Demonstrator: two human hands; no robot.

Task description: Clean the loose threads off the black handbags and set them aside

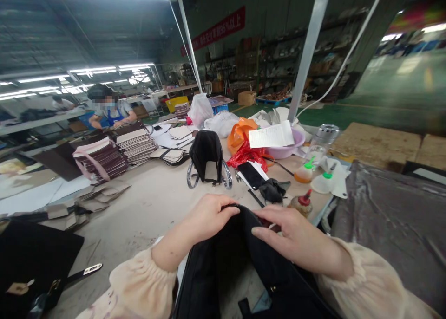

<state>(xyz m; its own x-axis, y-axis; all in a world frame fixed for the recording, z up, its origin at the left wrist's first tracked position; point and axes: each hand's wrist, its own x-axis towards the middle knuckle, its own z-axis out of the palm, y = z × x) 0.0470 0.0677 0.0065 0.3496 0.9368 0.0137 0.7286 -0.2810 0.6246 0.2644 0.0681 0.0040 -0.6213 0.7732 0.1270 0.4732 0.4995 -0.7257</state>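
A black handbag (282,282), its opening towards me, lies close in front of me at the lower middle. My left hand (211,217) pinches its top edge between thumb and fingers. On the edge just to the right, my right hand (294,233) has its thumb on the near face and its fingers behind. Some of the right fingertips are hidden by the black material. Beyond my hands stands another black bag (206,154) with handles wrapped in clear plastic. At the lower left lies a black piece (31,263) with a strap and metal fittings.
Stacks of dark panels (99,159) stand on the table at left. To the right are a phone (251,175), a red-capped glue bottle (302,203), green-topped bottles (304,172) and a purple basin (287,145). A co-worker (113,110) sits across at left.
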